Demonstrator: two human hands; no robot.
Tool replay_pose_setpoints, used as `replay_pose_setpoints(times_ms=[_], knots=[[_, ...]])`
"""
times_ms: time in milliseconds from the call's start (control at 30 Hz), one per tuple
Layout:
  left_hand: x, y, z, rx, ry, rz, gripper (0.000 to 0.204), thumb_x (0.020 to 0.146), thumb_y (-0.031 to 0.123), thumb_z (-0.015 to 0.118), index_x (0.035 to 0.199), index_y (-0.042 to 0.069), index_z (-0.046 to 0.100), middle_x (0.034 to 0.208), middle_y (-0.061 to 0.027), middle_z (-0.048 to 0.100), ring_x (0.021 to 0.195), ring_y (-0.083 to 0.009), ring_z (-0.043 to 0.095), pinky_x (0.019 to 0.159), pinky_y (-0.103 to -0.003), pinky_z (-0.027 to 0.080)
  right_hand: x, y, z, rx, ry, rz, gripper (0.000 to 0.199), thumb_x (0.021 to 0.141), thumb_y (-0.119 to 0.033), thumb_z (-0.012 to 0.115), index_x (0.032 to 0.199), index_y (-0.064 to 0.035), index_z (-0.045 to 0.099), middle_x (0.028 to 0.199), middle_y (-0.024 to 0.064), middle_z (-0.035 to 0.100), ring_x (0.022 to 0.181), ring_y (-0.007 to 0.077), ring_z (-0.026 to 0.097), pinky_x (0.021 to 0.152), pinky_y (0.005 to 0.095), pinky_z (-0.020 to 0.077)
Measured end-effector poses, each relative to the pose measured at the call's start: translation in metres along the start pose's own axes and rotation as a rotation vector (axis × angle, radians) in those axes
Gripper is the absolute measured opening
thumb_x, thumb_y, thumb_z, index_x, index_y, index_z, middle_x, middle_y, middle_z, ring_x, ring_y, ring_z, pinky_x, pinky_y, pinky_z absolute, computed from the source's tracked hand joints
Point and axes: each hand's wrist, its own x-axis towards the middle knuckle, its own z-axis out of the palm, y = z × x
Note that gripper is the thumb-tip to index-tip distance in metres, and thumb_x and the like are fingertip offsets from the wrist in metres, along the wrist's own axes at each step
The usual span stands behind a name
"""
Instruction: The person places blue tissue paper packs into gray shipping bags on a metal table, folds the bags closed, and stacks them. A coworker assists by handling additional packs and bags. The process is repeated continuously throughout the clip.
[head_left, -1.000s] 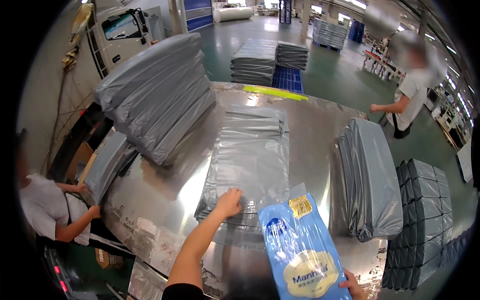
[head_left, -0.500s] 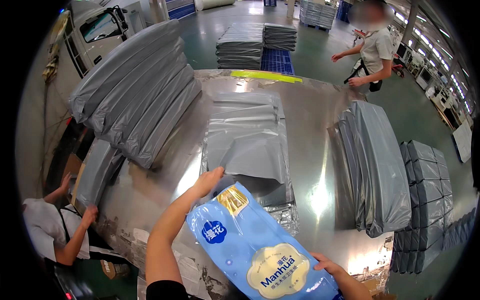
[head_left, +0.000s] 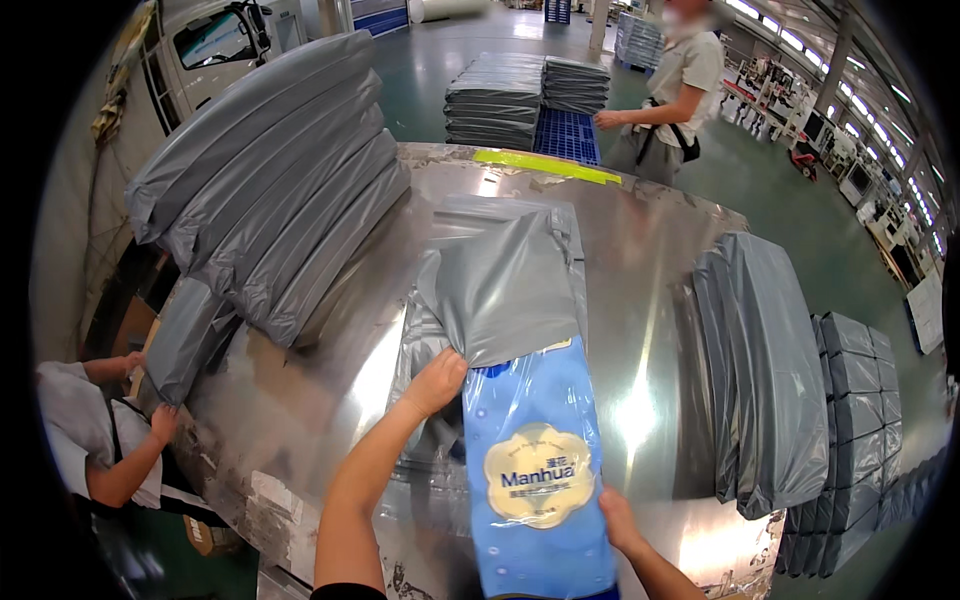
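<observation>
Step in hand, as judged: bagging. The left hand pinches the open lip of a grey poly mailer bag, fingers closed on the film and lifting it. The right hand is closed on the near right edge of a blue flat package, apparently feeding it forward. The hands are apart, one at each end of the package's visible length.

The package lies on the shiny metal tabletop between the hands. Its long axis runs away from the person, far end just under the mailer's mouth, near end toward the body.

The next move probably calls for holding the lip raised while pushing along that axis.

Beyond the left hand stands a leaning pile of grey bundles; right of the right hand, another grey stack.
</observation>
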Motion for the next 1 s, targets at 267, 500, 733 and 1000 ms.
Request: replay_pose_setpoints(times_ms=[267,500,733,1000], knots=[[0.021,-0.037,0.061,-0.226,0.143,-0.707,0.033,0.081,0.01,0.062,0.108,-0.002,0.048,0.112,-0.0215,0.047,0.091,-0.0415,0.055,0.077,-0.046,0.048,0.258,-0.061,0.005,-0.688,0.556,-0.43,0.052,0.078,-0.014,0.066,0.126,-0.0006,0.051,0.118,0.0211,0.057,0.106,0.0368,0.058,0.086,0.0416,0.0479],[-0.004,-0.046,0.061,-0.204,-0.245,-0.762,0.022,0.08,0.014,0.057,0.096,-0.001,0.061,0.093,-0.0282,0.063,0.092,-0.0436,0.06,0.076,-0.049,0.048,0.254,-0.033,0.007,-0.615,0.136,-0.387,0.011,0.073,-0.003,0.058,0.082,0.0003,0.064,0.082,0.0226,0.061,0.076,0.0399,0.06,0.068,0.045,0.0477],[-0.283,0.198,-0.007,-0.464,-0.849,-0.318,0.018,0.072,0.016,0.058,0.079,0.0,0.066,0.087,-0.0234,0.064,0.082,-0.0386,0.062,0.071,-0.046,0.049,-0.095,0.069,-0.015,-0.931,-0.676,-0.258,0.024,0.077,-0.012,0.06,0.096,0.001,0.064,0.092,0.0202,0.064,0.084,0.0355,0.062,0.072,0.0422,0.0505],[-0.401,0.314,-0.024,-0.278,-0.743,-0.425,0.024,0.07,0.024,0.06,0.075,0.001,0.066,0.081,-0.0201,0.064,0.075,-0.0364,0.061,0.069,-0.051,0.047,-0.219,0.069,0.014,-0.936,-0.722,0.217,0.032,0.075,-0.022,0.069,0.099,-0.0009,0.066,0.089,0.014,0.068,0.082,0.0293,0.065,0.076,0.0412,0.0522]])
